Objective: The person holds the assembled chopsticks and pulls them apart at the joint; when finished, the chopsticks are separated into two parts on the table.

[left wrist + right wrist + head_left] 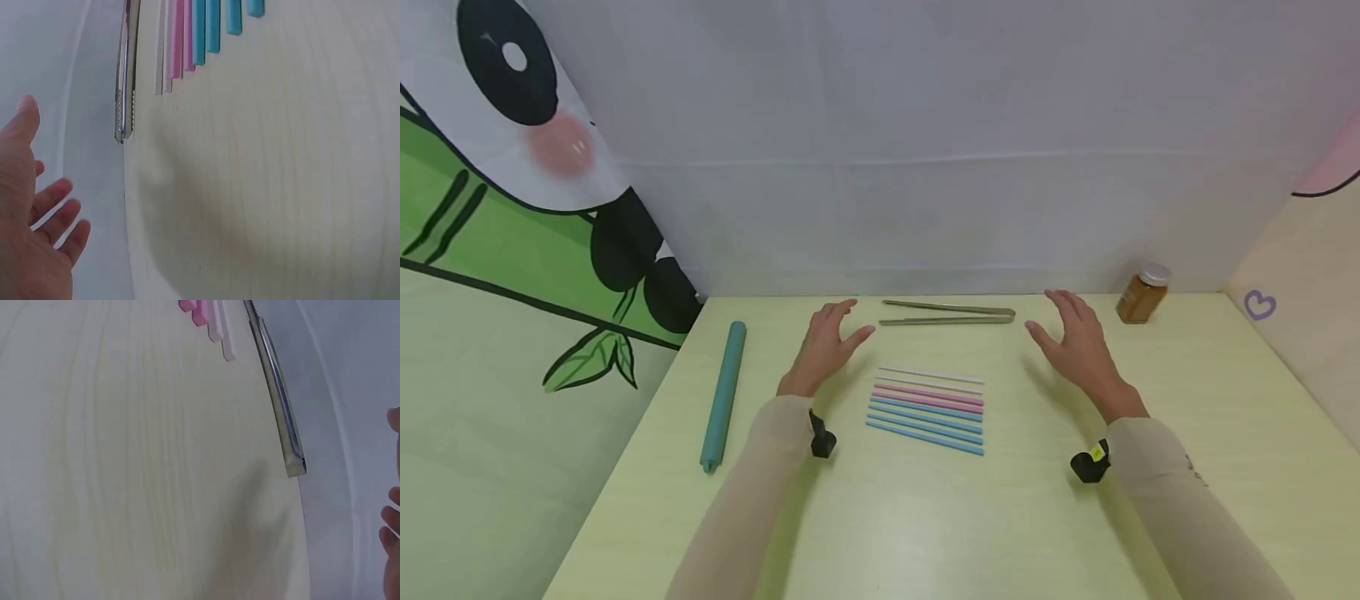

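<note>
My left hand (827, 346) hovers over the table to the left of a set of thin sticks, fingers spread and holding nothing. On the other side, my right hand (1082, 354) is also raised, its fingers apart and nothing in it. Between them lie two white sticks (931, 375), two pink sticks (928, 394) and several blue sticks (925, 438), side by side in a row. Metal tongs (947, 321) lie behind the sticks near the back edge, their bend toward the right hand. The left wrist view shows the tongs' toothed tips (125, 119).
A teal rolled-up mat (724, 396) lies along the left side of the table (925, 525). At the back right stands a small jar (1142, 296) with brown contents and a pale lid. A white cloth wall (925, 225) rises behind the back edge.
</note>
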The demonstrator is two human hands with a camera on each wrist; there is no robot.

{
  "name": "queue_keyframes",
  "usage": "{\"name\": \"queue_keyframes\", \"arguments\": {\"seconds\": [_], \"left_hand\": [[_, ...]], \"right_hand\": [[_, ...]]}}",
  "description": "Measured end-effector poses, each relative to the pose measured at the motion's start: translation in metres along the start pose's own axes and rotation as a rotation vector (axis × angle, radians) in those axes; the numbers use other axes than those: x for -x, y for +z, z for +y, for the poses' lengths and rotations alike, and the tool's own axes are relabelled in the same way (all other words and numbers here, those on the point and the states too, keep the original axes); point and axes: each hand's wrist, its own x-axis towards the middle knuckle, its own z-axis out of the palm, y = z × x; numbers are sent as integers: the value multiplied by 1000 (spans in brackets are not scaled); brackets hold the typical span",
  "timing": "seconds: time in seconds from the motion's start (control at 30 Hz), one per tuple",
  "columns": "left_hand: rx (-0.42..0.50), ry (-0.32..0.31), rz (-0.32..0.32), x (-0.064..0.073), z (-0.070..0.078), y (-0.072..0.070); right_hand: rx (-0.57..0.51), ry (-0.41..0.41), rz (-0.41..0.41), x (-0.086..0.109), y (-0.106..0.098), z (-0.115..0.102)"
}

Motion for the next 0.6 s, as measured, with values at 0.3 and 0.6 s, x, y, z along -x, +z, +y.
{"name": "queue_keyframes", "arguments": {"seconds": [0.3, 0.6], "left_hand": [[289, -128, -218, 1, 4, 17], [230, -104, -324, 1, 7, 36]], "right_hand": [[-323, 50, -135, 8, 32, -11], [-331, 66, -319, 14, 54, -17]]}}
